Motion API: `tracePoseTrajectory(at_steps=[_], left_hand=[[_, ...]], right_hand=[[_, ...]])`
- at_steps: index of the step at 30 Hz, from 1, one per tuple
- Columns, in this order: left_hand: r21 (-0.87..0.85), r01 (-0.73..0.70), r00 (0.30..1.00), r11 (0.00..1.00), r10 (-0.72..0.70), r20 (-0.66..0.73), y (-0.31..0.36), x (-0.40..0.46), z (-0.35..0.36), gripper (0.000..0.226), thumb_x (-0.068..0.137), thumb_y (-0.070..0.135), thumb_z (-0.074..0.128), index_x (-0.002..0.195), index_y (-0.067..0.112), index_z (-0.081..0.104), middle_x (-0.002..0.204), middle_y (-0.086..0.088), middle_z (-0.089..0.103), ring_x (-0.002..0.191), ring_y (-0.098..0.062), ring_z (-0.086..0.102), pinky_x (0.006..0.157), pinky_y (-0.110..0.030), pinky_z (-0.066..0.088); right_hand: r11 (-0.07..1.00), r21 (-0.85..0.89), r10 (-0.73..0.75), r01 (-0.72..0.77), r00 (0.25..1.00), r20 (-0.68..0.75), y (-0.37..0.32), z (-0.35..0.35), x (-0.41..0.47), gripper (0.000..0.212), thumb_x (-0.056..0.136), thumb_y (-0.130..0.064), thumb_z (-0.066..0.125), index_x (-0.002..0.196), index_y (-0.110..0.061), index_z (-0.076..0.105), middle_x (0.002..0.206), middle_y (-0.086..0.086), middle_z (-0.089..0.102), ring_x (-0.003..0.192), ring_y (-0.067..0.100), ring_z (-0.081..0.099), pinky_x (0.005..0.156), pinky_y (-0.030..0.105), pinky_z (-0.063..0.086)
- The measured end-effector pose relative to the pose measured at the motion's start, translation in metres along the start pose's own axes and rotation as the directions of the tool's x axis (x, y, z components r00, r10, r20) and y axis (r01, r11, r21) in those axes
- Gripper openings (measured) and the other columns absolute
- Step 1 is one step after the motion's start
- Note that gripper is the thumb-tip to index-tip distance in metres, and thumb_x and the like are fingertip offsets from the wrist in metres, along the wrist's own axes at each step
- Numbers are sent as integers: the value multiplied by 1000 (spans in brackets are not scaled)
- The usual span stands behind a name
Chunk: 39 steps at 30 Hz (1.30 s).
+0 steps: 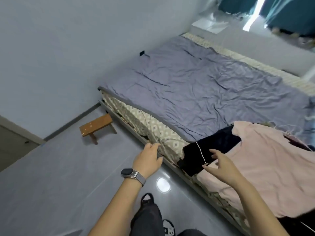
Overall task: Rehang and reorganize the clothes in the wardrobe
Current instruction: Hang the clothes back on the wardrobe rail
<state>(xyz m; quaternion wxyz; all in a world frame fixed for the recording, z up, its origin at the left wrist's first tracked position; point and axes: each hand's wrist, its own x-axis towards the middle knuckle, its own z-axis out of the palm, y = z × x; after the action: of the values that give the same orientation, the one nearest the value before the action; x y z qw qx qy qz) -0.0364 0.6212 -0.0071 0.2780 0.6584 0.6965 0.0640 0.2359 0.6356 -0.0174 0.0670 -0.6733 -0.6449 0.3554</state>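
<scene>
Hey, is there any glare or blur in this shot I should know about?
Head view: a round ceiling-light reflection glares off the glossy floor near the left hand; the top right corner by the curtain is smeared with motion blur and bright streaks; wide-angle distortion tilts the bed and walls; both hands and the black garment look fairly sharp.

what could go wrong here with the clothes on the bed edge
The black garment hangs over the bed's edge and could slide to the floor if the right hand tugs it. Pulling it may also drag the pink garment lying partly over it. The left hand holds nothing.
</scene>
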Motion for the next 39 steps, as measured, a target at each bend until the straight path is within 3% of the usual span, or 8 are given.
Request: tracePoseTrajectory(at_steps=[4, 9, 15, 20, 24, 29, 34, 39], left_hand=[[25, -171, 981, 985, 168, 101, 42, 60, 8, 49, 90, 29, 53, 136, 22, 39, 130, -7, 44, 110, -26, 54, 87, -38, 48], [25, -342, 915, 939, 327, 237, 83, 118, 17, 51, 88, 31, 54, 136, 20, 39, 132, -7, 47, 115, -23, 52, 92, -40, 47], [19, -510, 808, 860, 472, 352, 130, 161, 39, 46, 91, 29, 52, 134, 17, 41, 135, -6, 47, 114, -20, 52, 89, -32, 45], [16, -649, 684, 761, 574, 450, 187, 176, 68, 51, 92, 28, 52, 139, 16, 37, 133, -8, 48, 118, -21, 50, 94, -34, 44], [-25, -731, 588, 682, 647, 485, 225, 179, 90, 51, 91, 28, 53, 138, 17, 38, 129, -9, 49, 105, -24, 56, 89, -37, 47], [-47, -767, 536, 639, 680, 500, 241, 185, 112, 43, 90, 24, 53, 133, 27, 46, 114, -3, 52, 83, -18, 60, 80, -36, 51], [-94, -751, 558, 654, 703, 441, 282, 196, 135, 42, 90, 22, 53, 131, 29, 49, 107, 0, 51, 78, -15, 59, 77, -39, 52], [-73, -685, 648, 725, 652, 395, 353, 206, 178, 48, 89, 24, 57, 135, 20, 43, 121, -2, 50, 96, -17, 58, 77, -27, 45]], right_hand=[[990, 59, 132, -126, 985, -109, 26, -21, 2, 71, 81, -26, 72, 142, -15, 38, 131, 7, 51, 116, 23, 53, 94, 30, 42], [945, 133, 320, -297, 924, -210, 55, -43, -5, 60, 83, -24, 69, 137, -17, 44, 129, 7, 52, 104, 13, 50, 93, 26, 40], [854, 291, 505, -432, 823, -260, 84, -43, -19, 55, 81, -21, 68, 132, -18, 49, 126, 6, 52, 108, 13, 50, 99, 28, 41], [747, 451, 648, -490, 688, -327, 105, -42, -50, 57, 82, -19, 68, 135, -15, 48, 125, 8, 53, 106, 15, 51, 90, 24, 40], [674, 524, 726, -521, 600, -336, 129, -45, -75, 62, 82, -23, 69, 138, -16, 43, 127, 7, 52, 108, 15, 51, 93, 26, 41], [583, 599, 801, -549, 512, -310, 153, -44, -86, 65, 83, -27, 69, 140, -14, 41, 126, 8, 52, 106, 17, 52, 92, 27, 42], [578, 625, 793, -524, 542, -279, 198, -59, -76, 69, 80, -27, 71, 140, -16, 40, 128, 6, 52, 112, 15, 50, 95, 28, 43], [641, 586, 750, -495, 566, -342, 280, -112, -60, 67, 81, -28, 71, 140, -19, 39, 121, -1, 49, 110, 13, 48, 90, 23, 38]])
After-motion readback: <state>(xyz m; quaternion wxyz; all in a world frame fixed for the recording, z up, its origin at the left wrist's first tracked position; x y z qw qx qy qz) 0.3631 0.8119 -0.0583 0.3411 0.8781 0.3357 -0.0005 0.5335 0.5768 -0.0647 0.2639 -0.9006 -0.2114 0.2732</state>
